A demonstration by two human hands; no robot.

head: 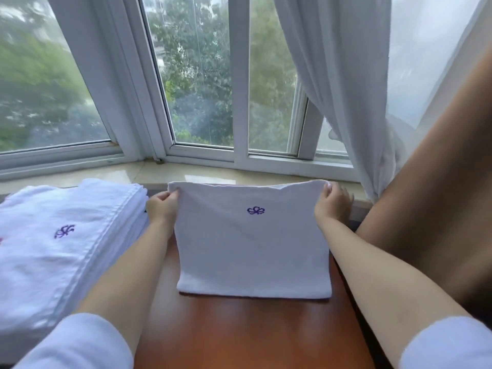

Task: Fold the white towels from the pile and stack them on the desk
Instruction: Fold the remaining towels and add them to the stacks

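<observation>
White terry cloth is being pinched at both far corners: the left hand (162,209) is gripping the towel's far left corner between thumb and curled fingers, and the right hand (332,203) is clamping the far right corner the same way. Between them the folded towel (253,243) is hanging doubled, its purple embroidered emblem (255,210) facing up, its far edge being held up near the marble windowsill (149,171) while its near fold is resting on the reddish wooden counter (253,334). Judging by its compact, squared shape, this towel is already at least one fold in and probably needs one more fold or a final smoothing before stacking. Just beside the left forearm, the stack of white towels (66,235) is lying on the counter's left side, layered and fairly even, so several seem finished. Whether an unfolded pile is waiting elsewhere cannot be told.
</observation>
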